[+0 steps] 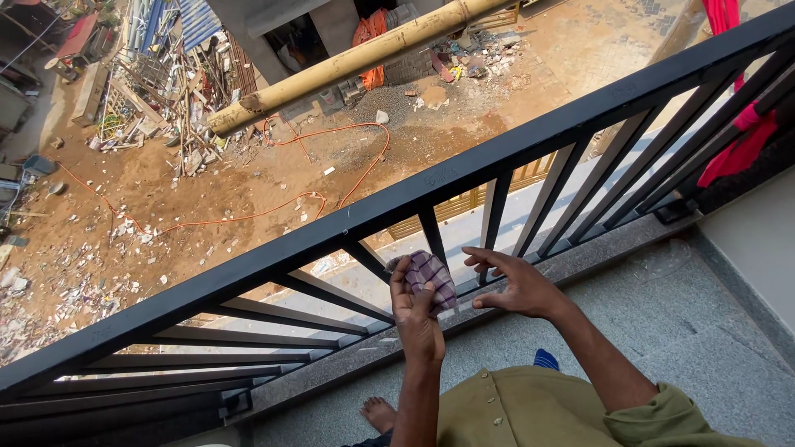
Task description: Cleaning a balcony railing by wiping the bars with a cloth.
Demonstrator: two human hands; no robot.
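Purple checked cloth (431, 277); crumpled

A black metal railing (464, 170) edges the grey stone balcony floor (696, 331). Far below lies sunlit dirt ground (273, 178) strewn with rubble, an orange hose (331, 132) and a bamboo pole (356, 60).

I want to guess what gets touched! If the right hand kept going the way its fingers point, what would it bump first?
Probably the cloth in the left hand: the right hand points left toward it, beside a black railing bar. Depth is hard to judge.
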